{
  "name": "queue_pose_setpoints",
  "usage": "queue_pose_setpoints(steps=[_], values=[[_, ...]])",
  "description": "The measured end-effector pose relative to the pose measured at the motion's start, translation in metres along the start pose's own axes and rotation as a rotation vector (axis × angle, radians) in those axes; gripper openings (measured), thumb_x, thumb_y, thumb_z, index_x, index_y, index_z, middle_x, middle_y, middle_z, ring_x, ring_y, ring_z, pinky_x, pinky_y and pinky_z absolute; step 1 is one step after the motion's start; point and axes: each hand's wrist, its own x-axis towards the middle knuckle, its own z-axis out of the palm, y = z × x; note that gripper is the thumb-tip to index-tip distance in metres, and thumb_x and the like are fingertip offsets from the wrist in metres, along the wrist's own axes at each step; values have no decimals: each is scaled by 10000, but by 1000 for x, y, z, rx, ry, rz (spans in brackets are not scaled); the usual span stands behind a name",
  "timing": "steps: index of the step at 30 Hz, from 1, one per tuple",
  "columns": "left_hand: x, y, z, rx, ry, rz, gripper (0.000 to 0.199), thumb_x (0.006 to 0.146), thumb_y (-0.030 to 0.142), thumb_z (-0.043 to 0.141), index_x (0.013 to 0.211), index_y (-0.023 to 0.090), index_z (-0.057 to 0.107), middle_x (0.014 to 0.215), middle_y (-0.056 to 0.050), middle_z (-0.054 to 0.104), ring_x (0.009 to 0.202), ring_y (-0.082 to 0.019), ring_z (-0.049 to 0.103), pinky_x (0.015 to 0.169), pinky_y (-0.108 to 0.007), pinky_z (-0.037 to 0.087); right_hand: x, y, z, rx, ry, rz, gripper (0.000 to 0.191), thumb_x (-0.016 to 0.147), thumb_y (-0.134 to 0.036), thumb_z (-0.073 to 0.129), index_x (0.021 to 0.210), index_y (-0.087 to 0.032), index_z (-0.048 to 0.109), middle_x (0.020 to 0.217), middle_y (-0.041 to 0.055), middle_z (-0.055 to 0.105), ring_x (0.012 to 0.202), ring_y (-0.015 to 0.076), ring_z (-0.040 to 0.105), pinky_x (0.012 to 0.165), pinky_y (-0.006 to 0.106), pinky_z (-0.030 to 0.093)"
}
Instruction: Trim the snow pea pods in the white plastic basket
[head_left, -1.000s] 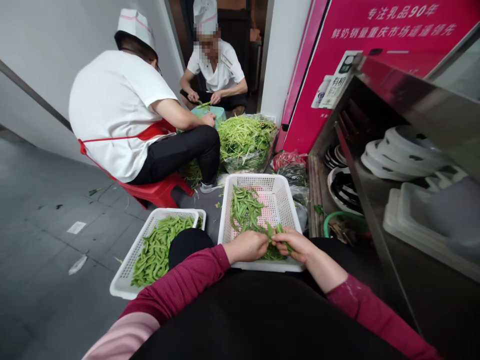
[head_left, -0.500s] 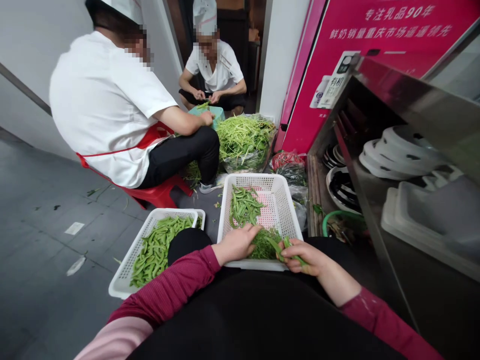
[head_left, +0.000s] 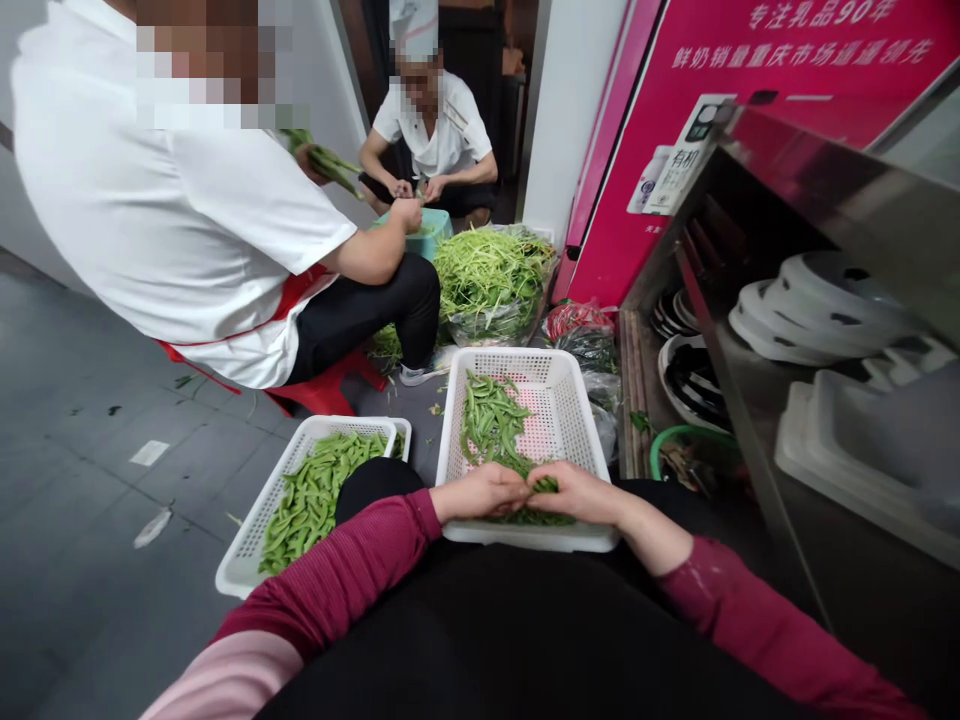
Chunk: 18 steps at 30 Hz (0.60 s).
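Over the near end of a white perforated basket (head_left: 562,400) on my lap, my two hands meet fingertip to fingertip. Green pea pods (head_left: 546,484) stick up from the closed fingers of my right hand (head_left: 581,493). My left hand (head_left: 480,492) is closed too, its thumb and fingers pinching at the end of a pod, mostly hidden. Under both hands lies a heap of thin green strings and trimmings (head_left: 536,517). Farther up the same basket is a loose pile of pods (head_left: 491,410).
A second white basket (head_left: 251,540) of pods stands left of my knee. One co-worker (head_left: 180,220) sits on a red stool (head_left: 322,385); another (head_left: 431,130) squats behind a big pile of green stems (head_left: 491,270). A metal shelf (head_left: 750,400) with dishes borders the right.
My right hand has moved left with its pods to meet my left hand, which now pinches at them. The nearer co-worker has leaned left and raised a bunch of green stems.
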Motion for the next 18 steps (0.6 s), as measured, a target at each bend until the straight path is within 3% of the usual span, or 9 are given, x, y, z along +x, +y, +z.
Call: queue_pose_setpoints(steps=[3,5,6,8,11,14,16,18], values=[[4,-18,10,-247,241,-80,375,857,411,233,686,156,448,471,73,258,372,-58,249,387,-191,252,15,21,8,286,436,105,295,785,-456,469,758,-173,547,591,-10,558,492,99,491,507,228,403],[7,-31,18,-119,273,-134,328,848,334,263,705,148,491,491,54,319,412,-68,320,432,-194,315,32,37,6,295,663,268,325,847,-444,338,834,-170,512,647,19,583,487,100,517,477,224,418],[8,-36,22,19,253,-146,267,820,286,327,711,145,526,527,34,387,472,-79,387,491,-202,362,42,44,4,231,710,346,322,862,-420,302,879,-168,502,701,40,603,521,107,545,484,226,430],[9,-44,27,332,193,-112,142,711,181,473,778,156,595,722,-20,525,683,-119,492,665,-235,416,64,57,-1,63,682,458,266,842,-383,373,915,-167,511,775,68,627,613,132,589,520,237,447],[7,-45,29,617,197,-26,377,610,106,548,970,203,608,1041,-76,515,940,-184,480,827,-280,392,96,67,0,-150,551,518,218,670,-315,638,811,-160,580,832,112,644,786,204,602,638,279,443],[4,-42,29,650,167,-43,321,681,143,498,969,216,618,967,-64,565,874,-168,522,781,-264,416,114,69,9,-310,424,548,203,575,-214,714,740,-138,623,862,159,649,870,253,591,710,299,413],[2,-43,27,599,141,-84,242,717,160,462,875,203,641,828,-36,603,773,-146,546,731,-247,425,114,69,10,-354,379,542,165,606,-183,682,756,-127,642,857,164,653,863,254,595,715,301,409],[3,-45,21,499,202,-133,198,734,177,444,786,174,635,727,-20,606,701,-130,547,688,-236,425,105,68,5,-386,349,516,152,653,-196,637,788,-129,654,863,149,656,854,243,596,721,302,411]])
